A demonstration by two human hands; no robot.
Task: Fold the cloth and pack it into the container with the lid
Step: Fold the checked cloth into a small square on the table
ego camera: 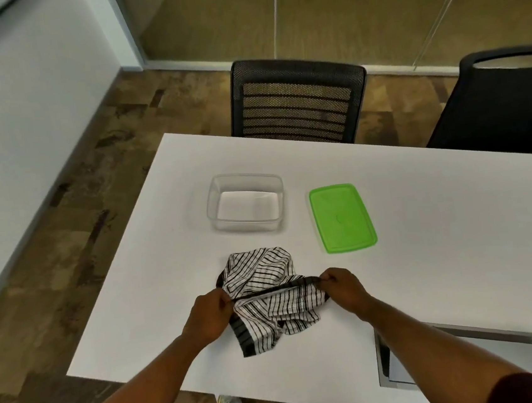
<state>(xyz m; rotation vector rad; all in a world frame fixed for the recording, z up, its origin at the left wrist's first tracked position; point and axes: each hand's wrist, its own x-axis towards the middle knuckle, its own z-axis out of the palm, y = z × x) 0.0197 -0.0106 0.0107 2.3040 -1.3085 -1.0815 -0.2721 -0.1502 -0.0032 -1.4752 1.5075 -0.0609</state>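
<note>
A crumpled white cloth with black stripes (263, 287) lies on the white table (442, 232) near its front edge. My left hand (209, 317) pinches the cloth's dark hem at the left. My right hand (344, 283) pinches the same hem at the right, and the hem is stretched taut between them, slightly lifted. Behind the cloth stands a clear, empty plastic container (245, 203), open at the top. To its right the green lid (342, 218) lies flat on the table, apart from the container.
A metal-framed cable hatch (464, 354) is set into the table at the front right, under my right forearm. Two black chairs (295, 103) (497, 101) stand at the far side. The table's left edge drops to a patterned floor.
</note>
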